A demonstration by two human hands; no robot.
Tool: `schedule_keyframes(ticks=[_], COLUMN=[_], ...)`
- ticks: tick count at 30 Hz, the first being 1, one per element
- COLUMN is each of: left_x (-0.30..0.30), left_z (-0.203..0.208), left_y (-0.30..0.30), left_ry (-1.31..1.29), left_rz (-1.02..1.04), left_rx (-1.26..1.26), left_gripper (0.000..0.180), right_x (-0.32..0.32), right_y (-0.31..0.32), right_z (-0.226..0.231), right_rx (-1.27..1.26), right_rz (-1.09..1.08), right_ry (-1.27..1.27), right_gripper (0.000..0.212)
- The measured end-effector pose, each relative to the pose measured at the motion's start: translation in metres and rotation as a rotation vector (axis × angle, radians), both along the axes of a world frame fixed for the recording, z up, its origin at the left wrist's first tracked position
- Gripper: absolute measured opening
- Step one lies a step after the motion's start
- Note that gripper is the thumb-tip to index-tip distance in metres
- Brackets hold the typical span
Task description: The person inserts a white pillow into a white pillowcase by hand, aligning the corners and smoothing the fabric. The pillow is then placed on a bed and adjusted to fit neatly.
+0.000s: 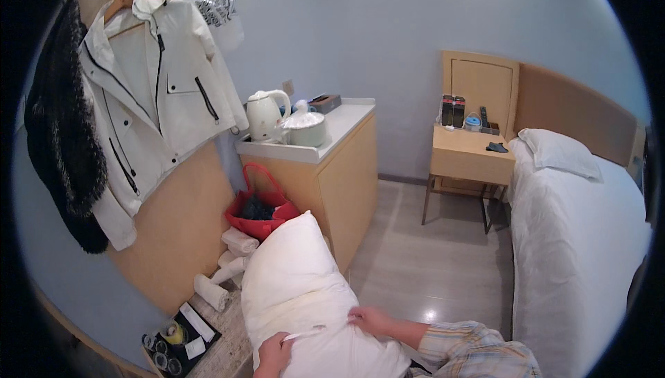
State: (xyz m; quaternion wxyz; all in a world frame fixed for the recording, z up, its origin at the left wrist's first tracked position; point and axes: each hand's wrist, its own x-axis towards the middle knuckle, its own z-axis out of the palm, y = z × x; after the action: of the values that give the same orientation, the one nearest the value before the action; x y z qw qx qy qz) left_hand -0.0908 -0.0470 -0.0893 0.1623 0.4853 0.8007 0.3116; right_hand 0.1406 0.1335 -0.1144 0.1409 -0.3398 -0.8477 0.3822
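White pillow (298, 284) is being supported beside the wall by the speckled surface (234, 342) | cloth being pinched by left hand (275, 354) and right hand (374, 320) | soft, light handling being judged likely, edge grip being favoured

Plaid sleeve, two bare hands on my monitor.
On the right arm I make out a loose, pale plaid sleeve (467, 350), crossed by thin bands of blue-grey and tan-orange, its cloth rumpled into soft folds. It ends partway along the forearm (410, 334), leaving the lower part uncovered down to the ungloved right hand (372, 320). The left hand (275, 353) is ungloved too, and the lower edge of my view cuts that arm off close to the wrist.
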Motion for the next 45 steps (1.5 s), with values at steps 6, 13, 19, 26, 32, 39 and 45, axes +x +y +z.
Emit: schedule_keyframes(ticks=[6,13,19,26,32,39,45], left_x=[-0.035,-0.088,-0.061,-0.052,-0.066,-0.063,-0.058], left_z=[0.011,-0.021,-0.060,-0.060,-0.058,-0.023,-0.004], left_y=[-0.028,-0.064,-0.090,-0.157,-0.139,-0.067,-0.060], left_ry=[-0.252,0.137,-0.255,-0.729,-0.623,-0.881,-0.805], left_rz=[-0.208,0.106,0.248,0.198,0.246,0.175,0.002], left_rx=[-0.411,-0.181,0.094,0.046,0.215,0.236,0.248], left_gripper=[0.048,0.022,0.019,0.023,0.016,0.009,0.012], right_x=[-0.041,-0.031,-0.059,-0.117,-0.122,-0.118,-0.181], right_y=[-0.002,-0.034,-0.060,-0.046,-0.045,-0.060,-0.077], right_z=[0.007,0.016,0.027,0.023,0.002,0.031,0.040], right_rx=[0.204,0.134,0.092,0.126,0.023,-0.166,0.237], right_rz=[-0.108,0.248,0.429,0.184,0.216,0.367,0.781], right_ry=[0.003,-0.065,-0.147,-0.222,-0.270,-0.158,0.105], right_gripper=[0.024,0.028,0.028,0.024,0.027,0.047,0.057])
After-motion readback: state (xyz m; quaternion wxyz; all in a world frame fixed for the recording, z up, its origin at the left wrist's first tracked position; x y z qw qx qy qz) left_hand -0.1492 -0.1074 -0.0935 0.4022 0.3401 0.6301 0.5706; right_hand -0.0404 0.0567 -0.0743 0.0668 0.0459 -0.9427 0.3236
